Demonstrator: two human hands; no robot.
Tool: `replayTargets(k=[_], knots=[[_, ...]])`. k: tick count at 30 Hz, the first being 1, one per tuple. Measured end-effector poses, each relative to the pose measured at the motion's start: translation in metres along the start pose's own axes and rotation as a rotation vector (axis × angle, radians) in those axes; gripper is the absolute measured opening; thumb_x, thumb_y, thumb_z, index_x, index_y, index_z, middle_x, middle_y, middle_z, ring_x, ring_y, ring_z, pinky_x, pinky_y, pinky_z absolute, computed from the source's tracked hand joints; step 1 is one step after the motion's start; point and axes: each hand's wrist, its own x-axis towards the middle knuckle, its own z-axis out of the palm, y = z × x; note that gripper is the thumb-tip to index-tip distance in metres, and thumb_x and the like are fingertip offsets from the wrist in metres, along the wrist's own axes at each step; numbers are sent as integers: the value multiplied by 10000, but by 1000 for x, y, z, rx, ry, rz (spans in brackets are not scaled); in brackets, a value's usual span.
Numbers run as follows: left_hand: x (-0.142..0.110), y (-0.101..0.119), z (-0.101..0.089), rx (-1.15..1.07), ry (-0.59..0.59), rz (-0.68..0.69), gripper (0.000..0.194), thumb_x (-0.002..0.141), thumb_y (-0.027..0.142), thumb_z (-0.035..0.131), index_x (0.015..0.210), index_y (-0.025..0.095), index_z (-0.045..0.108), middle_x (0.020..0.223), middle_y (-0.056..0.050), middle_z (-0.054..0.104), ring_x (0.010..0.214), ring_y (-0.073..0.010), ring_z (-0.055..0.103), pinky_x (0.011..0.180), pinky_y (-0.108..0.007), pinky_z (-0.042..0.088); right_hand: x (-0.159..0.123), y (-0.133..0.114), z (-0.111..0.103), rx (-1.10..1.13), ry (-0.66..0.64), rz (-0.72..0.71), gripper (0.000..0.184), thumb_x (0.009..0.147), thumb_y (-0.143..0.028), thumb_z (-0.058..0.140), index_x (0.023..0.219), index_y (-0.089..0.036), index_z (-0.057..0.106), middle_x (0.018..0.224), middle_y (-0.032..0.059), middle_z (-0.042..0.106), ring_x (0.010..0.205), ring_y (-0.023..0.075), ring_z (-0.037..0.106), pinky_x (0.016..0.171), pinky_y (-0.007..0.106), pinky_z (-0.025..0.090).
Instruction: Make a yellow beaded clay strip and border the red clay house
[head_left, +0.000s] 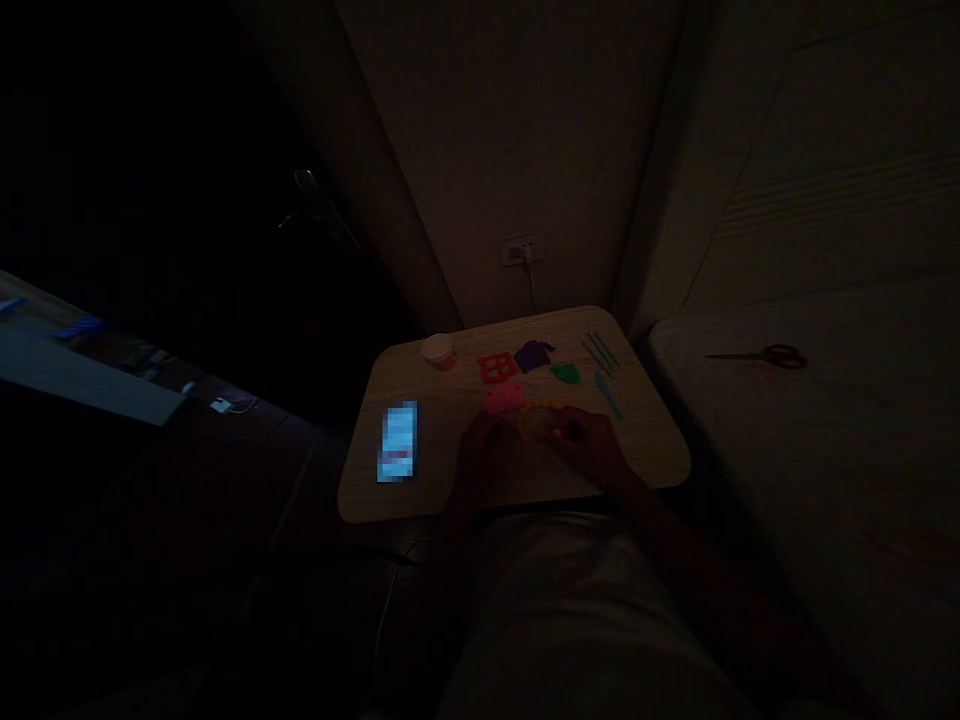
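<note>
Dim light leaves the hands mostly as dark shapes over a small wooden table. Between them is an orange ring with a scalloped edge. My right hand has its fingers pinched at the ring's right side. My left hand is curled close to the ring's left side; whatever its fingers hold is lost in shadow. Just beyond lies a pink flat piece. Farther back are a red window-shaped frame, a purple piece and a green piece.
A lit phone lies at the table's left. A lidded tub stands at the back left. Thin sticks and a blue plastic knife lie right. Scissors rest on a separate surface; a wall socket is behind.
</note>
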Motion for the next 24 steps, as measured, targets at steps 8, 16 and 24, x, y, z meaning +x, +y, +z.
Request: replayTargets(k=[8,16,24], knots=[[0,-1,1,-1,7,5,113,859,114,549,824,189,626,864,-21,630,818,-166,577,771,-284,458,3,5,0,70,-32,-60,224,898,-332,622,794,-200,771,823,60,780,743,210,710,709,306,532],[-1,-2,1,-17,7,5,107,868,126,549,841,189,632,876,-24,637,817,-166,584,765,-285,467,5,8,0,39,-14,-220,282,963,-268,532,1121,-236,764,1089,95,762,991,233,708,884,371,555],[0,-1,1,-10,7,-6,116,856,115,549,828,187,636,876,-24,640,821,-167,582,776,-287,470,2,7,2,30,18,-28,147,818,-330,693,790,-190,728,753,50,725,648,176,626,606,275,471]])
